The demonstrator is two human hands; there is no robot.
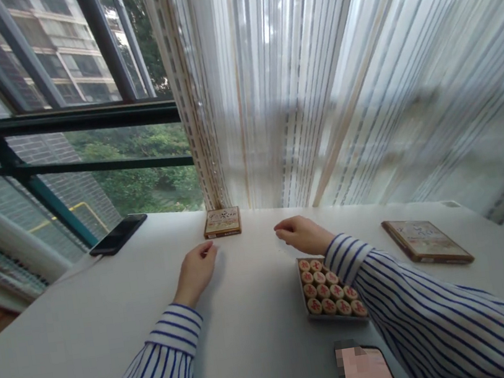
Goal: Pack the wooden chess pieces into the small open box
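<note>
My left hand (196, 274) is held over the white table (249, 339), just in front of a small printed box (222, 222). Its fingers are curled with thumb and forefinger together; anything between them is too small to make out. Farther right, my right hand (305, 235) is closed in a similar pinch, and I cannot see what its fingertips hold. Below it sits a square tray (306, 306) filled with rows of round Chinese chess pieces (323, 291) marked in red. My right sleeve covers the tray's right side.
A flat printed box (428, 240) lies at the right. A dark phone (118, 234) with a cable rests at the far left edge. Another phone (380, 365), partly blurred out, is at the near edge. Striped sheer curtains (266, 87) and a window stand behind the table.
</note>
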